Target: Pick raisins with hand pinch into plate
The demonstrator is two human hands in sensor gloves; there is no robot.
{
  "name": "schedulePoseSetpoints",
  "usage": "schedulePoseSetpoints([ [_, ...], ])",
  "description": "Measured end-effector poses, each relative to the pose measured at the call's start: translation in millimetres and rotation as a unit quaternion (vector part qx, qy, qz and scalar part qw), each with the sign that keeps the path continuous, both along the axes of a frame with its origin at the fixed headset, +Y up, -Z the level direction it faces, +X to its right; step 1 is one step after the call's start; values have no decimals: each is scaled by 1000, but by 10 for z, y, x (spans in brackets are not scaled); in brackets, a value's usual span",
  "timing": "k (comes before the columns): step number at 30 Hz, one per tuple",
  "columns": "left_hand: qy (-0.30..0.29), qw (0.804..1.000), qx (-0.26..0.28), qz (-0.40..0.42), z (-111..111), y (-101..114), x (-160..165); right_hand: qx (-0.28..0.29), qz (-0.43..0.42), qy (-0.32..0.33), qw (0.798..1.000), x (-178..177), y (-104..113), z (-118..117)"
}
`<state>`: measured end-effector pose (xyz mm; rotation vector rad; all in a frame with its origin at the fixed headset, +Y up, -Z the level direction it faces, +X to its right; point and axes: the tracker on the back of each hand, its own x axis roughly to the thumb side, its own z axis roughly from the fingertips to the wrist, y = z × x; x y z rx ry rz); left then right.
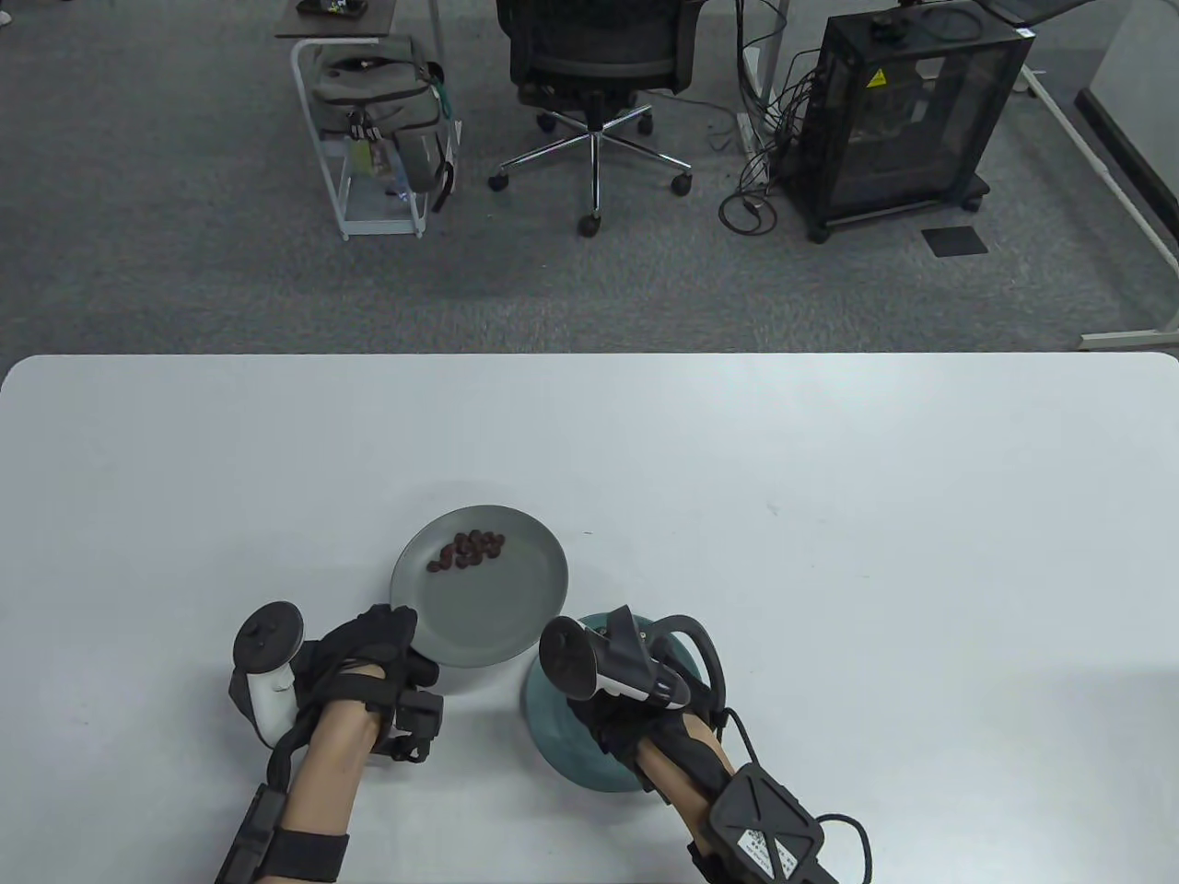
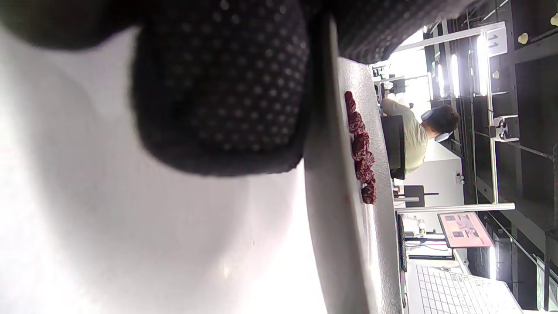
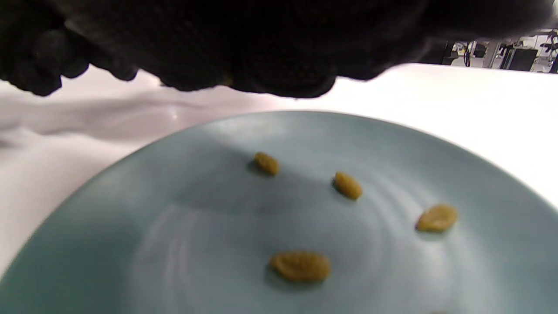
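Observation:
A grey plate (image 1: 488,617) holds a cluster of dark red raisins (image 1: 470,548) on its far side. My left hand (image 1: 405,640) grips its near-left rim; in the left wrist view a dotted fingertip (image 2: 226,87) lies against the rim (image 2: 322,209), with the raisins (image 2: 362,152) beyond. A teal plate (image 1: 553,737) sits just right of the grey one. My right hand (image 1: 612,714) hovers over it with its fingers bunched (image 3: 261,52). Several golden raisins (image 3: 301,265) lie on the teal plate (image 3: 174,244). Whether the fingers hold a raisin is hidden.
The white table (image 1: 829,552) stretches far and right of the two plates. The plates nearly touch each other. An office chair (image 1: 594,83) and a black cabinet (image 1: 907,110) stand on the floor beyond the table.

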<state>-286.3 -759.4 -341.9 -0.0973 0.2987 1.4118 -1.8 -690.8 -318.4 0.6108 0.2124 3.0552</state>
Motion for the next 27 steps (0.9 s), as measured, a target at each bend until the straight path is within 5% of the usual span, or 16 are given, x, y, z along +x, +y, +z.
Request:
schedulePoseSetpoints([
  [27,39,999,-5,21,7,-14,-148,3,134,57,989,-406,-407,180],
])
